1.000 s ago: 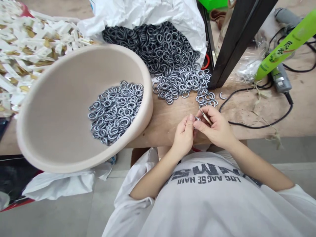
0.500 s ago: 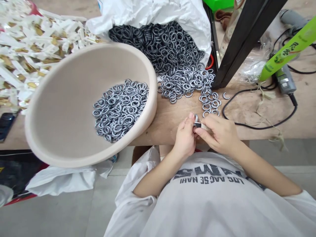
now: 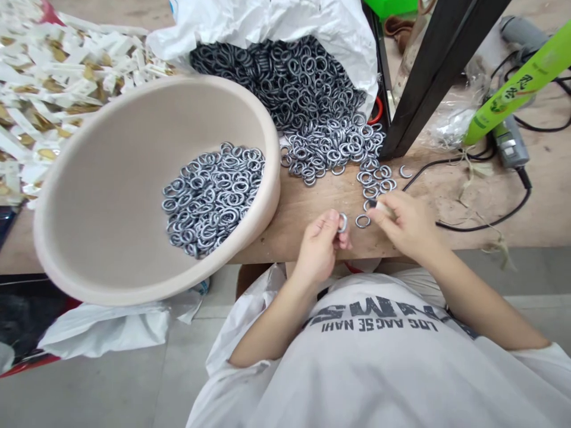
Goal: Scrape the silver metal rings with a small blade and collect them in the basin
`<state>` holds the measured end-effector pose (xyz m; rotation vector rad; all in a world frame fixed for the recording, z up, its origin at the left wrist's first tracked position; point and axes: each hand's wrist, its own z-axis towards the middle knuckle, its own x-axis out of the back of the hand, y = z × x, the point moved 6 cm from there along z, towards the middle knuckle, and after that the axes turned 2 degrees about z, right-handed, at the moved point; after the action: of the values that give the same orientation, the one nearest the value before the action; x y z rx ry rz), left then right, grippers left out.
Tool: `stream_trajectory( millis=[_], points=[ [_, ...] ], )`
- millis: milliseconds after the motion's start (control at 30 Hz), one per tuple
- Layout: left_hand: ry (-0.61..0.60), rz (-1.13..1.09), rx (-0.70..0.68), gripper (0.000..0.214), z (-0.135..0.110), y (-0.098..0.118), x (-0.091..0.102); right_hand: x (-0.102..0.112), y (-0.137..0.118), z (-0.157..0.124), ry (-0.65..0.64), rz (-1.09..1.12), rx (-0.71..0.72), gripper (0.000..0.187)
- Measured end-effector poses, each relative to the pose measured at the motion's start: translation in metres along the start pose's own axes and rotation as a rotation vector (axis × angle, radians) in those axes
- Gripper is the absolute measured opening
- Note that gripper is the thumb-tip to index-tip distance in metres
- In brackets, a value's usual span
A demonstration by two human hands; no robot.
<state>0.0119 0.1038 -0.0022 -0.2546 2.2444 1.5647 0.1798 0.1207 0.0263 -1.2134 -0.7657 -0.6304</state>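
Observation:
Between the thumb and fingers of my left hand (image 3: pixel 320 242) is a grey ring (image 3: pixel 342 222), held on edge at the front of the table. My right hand (image 3: pixel 408 226) grips a small pale tool with a dark tip (image 3: pixel 372 203); its kind is not clear. Beneath that tip lie loose grey rings (image 3: pixel 379 177), one of them apart, nearer my left hand. A larger heap of rings (image 3: pixel 312 89) spills from a white sack (image 3: pixel 276 21) behind. To the left, a big beige basin (image 3: pixel 102 178) holds a pile of similar rings (image 3: pixel 214 199).
White and gold pieces (image 3: pixel 66 77) are heaped at the far left. A black metal post (image 3: pixel 432 83) rises right of the rings. Beyond it are a green wrapper (image 3: pixel 513 89), a grey corded tool (image 3: pixel 511 142) and a looping black cable (image 3: pixel 482 227).
My hands have moved apart: the left one slightly left with the ring, the right one up and right with the tool. A single ring now shows on the table between them.

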Motion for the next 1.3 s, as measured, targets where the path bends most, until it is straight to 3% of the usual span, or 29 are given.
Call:
stream_trajectory(
  millis=[133, 267, 333, 500, 600, 733, 867, 1033, 1300],
  points=[
    [0.104, 0.093, -0.103, 0.034, 0.009, 0.017, 0.033, -0.019, -0.012, -0.011, -0.144, -0.239, 0.100, 0.027],
    [0.123, 0.079, -0.081, 0.034, 0.011, 0.021, 0.045, -0.024, -0.014, -0.010, -0.178, -0.257, 0.078, 0.017],
    [0.122, 0.028, -0.030, 0.033, 0.010, 0.017, 0.043, -0.019, -0.013, -0.006, -0.152, -0.111, 0.042, 0.016],
    [-0.043, -0.038, 0.125, 0.041, 0.005, -0.004, 0.008, -0.011, -0.020, -0.001, -0.111, 0.694, -0.112, 0.023],
    [-0.127, -0.026, 0.184, 0.051, 0.002, -0.016, -0.011, -0.016, -0.025, -0.001, -0.107, 0.872, -0.195, 0.029],
    [-0.102, -0.024, 0.144, 0.052, 0.002, -0.017, -0.016, -0.015, -0.026, -0.002, 0.004, 0.793, -0.122, 0.029],
    [-0.046, -0.046, 0.086, 0.050, 0.003, -0.014, -0.014, -0.014, -0.029, -0.002, 0.010, 0.730, 0.011, 0.023],
    [-0.010, -0.023, 0.030, 0.057, 0.001, -0.011, -0.017, -0.006, -0.032, -0.001, 0.062, 0.652, 0.041, 0.024],
    [0.114, -0.092, 0.036, 0.055, 0.000, -0.003, -0.015, 0.000, -0.054, -0.016, -0.032, 0.186, 0.248, 0.033]
  ],
)
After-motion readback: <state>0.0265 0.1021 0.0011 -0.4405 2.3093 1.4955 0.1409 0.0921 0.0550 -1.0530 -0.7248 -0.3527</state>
